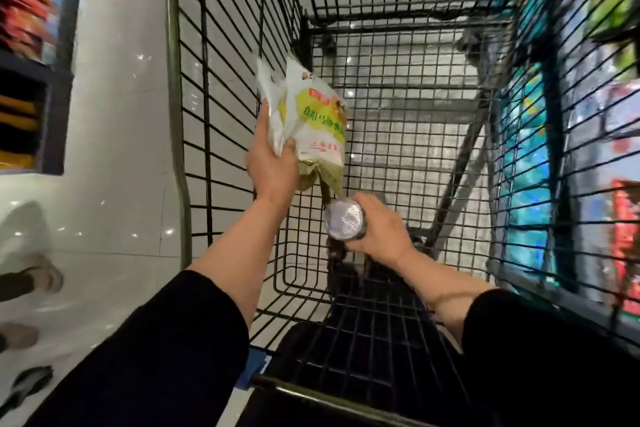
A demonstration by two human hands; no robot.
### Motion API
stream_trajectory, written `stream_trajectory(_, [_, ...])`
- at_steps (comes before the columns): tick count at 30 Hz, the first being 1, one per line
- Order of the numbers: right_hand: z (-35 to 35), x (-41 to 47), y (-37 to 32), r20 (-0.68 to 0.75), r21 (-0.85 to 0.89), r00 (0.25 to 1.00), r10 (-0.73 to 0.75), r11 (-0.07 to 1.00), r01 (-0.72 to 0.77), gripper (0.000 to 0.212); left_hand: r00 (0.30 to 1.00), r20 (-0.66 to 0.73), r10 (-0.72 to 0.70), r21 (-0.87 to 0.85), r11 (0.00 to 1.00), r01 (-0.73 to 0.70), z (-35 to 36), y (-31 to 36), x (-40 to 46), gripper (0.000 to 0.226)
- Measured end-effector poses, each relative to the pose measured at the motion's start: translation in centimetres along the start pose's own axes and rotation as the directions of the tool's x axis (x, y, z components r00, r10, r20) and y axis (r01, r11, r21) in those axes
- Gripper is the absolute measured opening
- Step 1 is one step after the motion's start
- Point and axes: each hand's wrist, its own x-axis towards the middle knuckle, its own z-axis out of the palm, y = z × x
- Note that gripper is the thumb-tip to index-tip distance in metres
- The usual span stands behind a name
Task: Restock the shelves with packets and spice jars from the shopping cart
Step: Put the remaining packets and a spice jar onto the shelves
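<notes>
- Left hand (272,166): raised over the shopping cart (398,121); its grip holds what look like two packets (304,118) together, thumb across the front, fingers behind. White-and-green printed wrappers, crimped ends pointing up and down.
- Right hand (375,230): lower, just beside the bottom edge of the packets; its grip is wrapped round a spice jar (346,222) with a silvery foil top turned toward the camera. The jar body is mostly hidden by the fingers.
- Shopping cart: black wire basket, both hands inside its walls and above its floor. I see no further stock lying on the visible floor, though the near end is dark and partly hidden by the sleeves.
- Shelves: stocked shelving on the right (571,149), close against the cart; another shelf unit at upper left (27,10) across a white tiled floor (114,114). Both are blurred, so I cannot tell which one takes these goods.
- Step in hand, as I judge it: lifting the goods clear of the cart for shelving.
- Handling advice: raise both hands straight up past the wire rim before turning, so the wrappers do not snag. Keep the two packets pinched firmly; slick film is likely to slide. Keep the jar upright with the foil top uppermost. Set one hand's load down first, freeing that hand to square up the rest.
</notes>
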Motion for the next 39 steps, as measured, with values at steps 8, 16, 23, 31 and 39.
stream_trajectory(8, [-12.6, 0.6, -2.4, -0.451, 0.624, 0.748, 0.487, 0.771, -0.126, 0.055, 0.981, 0.19, -0.05, -0.358, 0.926, 0.117, -0.2, 3.2, -0.5, 0.067])
stream_trajectory(16, [-18.4, -7.9, -11.5, -0.63, 0.647, 0.683, 0.369, 0.736, 0.199, 0.033, 0.854, 0.482, 0.197, -0.494, 0.866, 0.08, -5.6, 8.2, -2.7, 0.065])
stream_trajectory(23, [-14.8, -20.4, -19.4, -0.76, 0.61, 0.504, 0.411, 0.72, 0.332, 0.015, 0.639, 0.642, 0.423, -0.625, 0.771, 0.118, -14.2, 12.0, -9.3, 0.048])
stream_trajectory(31, [-11.5, -33.5, -23.1, -0.84, 0.542, 0.214, 0.498, 0.757, 0.364, 0.036, 0.369, 0.761, 0.534, -0.634, 0.731, 0.251, -18.3, 13.9, -18.7, 0.053])
stream_trajectory(39, [-7.7, -45.9, -21.8, -0.861, 0.486, 0.039, 0.508, 0.798, 0.357, 0.031, 0.246, 0.807, 0.536, -0.588, 0.767, 0.257, -16.2, 14.0, -28.9, 0.057])
